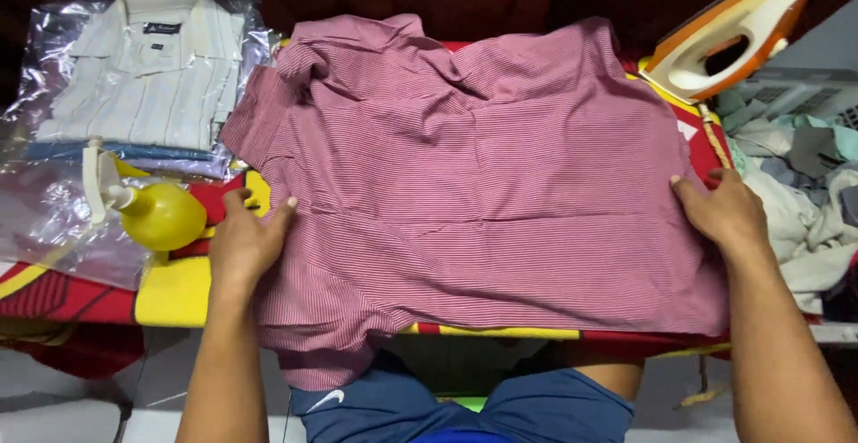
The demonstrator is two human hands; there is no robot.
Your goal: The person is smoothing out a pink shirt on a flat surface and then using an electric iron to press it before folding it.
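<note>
The red striped shirt (483, 184) is spread across the frame's middle on the ironing board (179, 291), its long axis left to right. It is flanked by the left hand (243, 242) and right hand (724, 210), whose fingers are laid flat and open on its edges, with nothing gripped.

A maroon fine-striped shirt (483, 193) lies on a red-and-yellow board cover (179, 291), beside a yellow spray bottle (161, 215) and an orange-and-white iron (733, 27).
</note>
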